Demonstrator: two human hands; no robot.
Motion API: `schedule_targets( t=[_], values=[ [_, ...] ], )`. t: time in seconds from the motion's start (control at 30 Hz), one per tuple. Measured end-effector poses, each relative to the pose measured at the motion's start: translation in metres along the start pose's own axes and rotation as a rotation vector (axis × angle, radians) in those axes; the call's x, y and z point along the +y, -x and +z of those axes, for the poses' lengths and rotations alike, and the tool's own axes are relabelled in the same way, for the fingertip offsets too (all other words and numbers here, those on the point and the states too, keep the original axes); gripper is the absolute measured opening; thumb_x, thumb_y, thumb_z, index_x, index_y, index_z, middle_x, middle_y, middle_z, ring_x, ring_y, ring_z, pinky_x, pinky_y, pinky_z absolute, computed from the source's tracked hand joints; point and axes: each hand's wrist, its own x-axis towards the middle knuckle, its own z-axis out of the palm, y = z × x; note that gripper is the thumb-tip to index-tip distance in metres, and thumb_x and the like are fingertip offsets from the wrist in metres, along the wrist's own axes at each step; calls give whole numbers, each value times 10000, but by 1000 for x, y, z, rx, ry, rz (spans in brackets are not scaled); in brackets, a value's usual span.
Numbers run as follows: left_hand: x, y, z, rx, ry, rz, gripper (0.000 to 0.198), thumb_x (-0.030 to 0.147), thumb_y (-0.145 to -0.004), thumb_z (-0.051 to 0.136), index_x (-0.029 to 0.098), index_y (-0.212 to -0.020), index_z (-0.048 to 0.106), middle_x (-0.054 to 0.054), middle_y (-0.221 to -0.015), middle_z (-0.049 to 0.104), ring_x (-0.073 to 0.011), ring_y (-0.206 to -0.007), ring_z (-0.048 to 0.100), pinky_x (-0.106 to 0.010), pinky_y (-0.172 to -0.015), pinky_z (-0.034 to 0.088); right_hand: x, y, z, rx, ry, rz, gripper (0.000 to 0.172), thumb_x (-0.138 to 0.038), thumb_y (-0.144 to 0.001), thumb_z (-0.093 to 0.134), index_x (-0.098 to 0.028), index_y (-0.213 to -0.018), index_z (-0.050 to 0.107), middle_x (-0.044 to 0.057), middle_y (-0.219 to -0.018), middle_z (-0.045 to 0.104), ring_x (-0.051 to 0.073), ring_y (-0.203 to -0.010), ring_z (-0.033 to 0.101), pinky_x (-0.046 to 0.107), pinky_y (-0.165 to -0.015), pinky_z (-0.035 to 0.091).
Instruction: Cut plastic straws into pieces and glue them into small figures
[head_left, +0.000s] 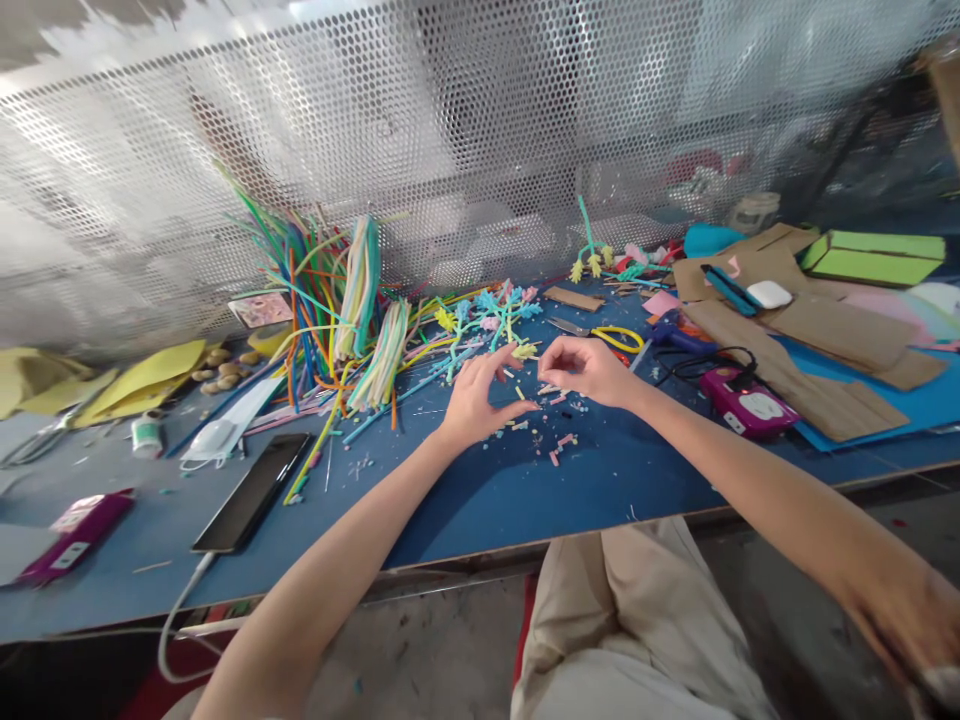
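My left hand (476,398) is over the blue tabletop (480,510), thumb and forefinger spread apart with nothing visible gripped between them. To its right, my right hand (589,370) has thumb and forefinger pinched together; whatever they hold is too small to make out. Short cut bits of pipe cleaner (559,450) lie scattered under and in front of both hands. Just beyond are pipe-cleaner flowers (506,300) in blue, pink and yellow on green stems. Scissors (619,338) with yellow handles lie behind my right hand.
Bundles of pipe cleaners (360,300) stand at the back left. A phone (255,490) with a white cable lies near the front edge. On the right are a glue gun (679,332), a purple power box (746,400) and cardboard pieces (802,370). Perforated metal mesh (480,130) rises behind.
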Motion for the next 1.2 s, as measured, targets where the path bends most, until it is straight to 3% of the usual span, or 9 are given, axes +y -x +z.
schedule_targets(
  t=[0.23, 0.5, 0.63, 0.9, 1.2],
  values=[
    [-8, 2, -3, 57, -132, 76, 1014, 656, -764, 762, 240, -1559, 290, -100, -1184, 690, -233, -941, 655, -407, -955, 455, 1, 1, 0, -138, -98, 64, 230, -354, -806, 799, -201, -913, 665, 24, -910, 709, 152, -852, 672, 342, -843, 542],
    [-11, 2, -3, -24, -170, 54, 961, 674, -818, 701, 229, -1564, 291, -126, -1236, 684, -254, -977, 668, -425, -975, 438, 2, 2, 5, -261, -95, 65, 243, -352, -810, 800, -191, -930, 662, 33, -914, 710, 154, -838, 661, 366, -846, 540],
    [-9, 2, -2, -9, -170, 72, 963, 652, -821, 715, 231, -1567, 275, -121, -1229, 688, -247, -957, 669, -417, -964, 437, 7, 2, 5, -298, -107, 80, 261, -352, -818, 794, -190, -942, 632, 31, -918, 690, 154, -847, 649, 364, -852, 525],
    [-9, 2, -2, -21, -182, 27, 1009, 700, -792, 712, 208, -1563, 284, -138, -1233, 682, -256, -962, 673, -426, -969, 443, 1, 3, 7, -355, -91, 57, 168, -293, -927, 651, -204, -906, 509, 12, -926, 588, 129, -800, 544, 322, -782, 462],
    [-7, 0, -3, 36, -158, 63, 1015, 708, -777, 713, 219, -1557, 285, -118, -1200, 687, -236, -945, 662, -416, -958, 452, 4, 3, 3, -309, -123, 41, 146, -270, -968, 585, -216, -909, 464, 5, -919, 548, 121, -760, 461, 311, -739, 417]
  ],
)
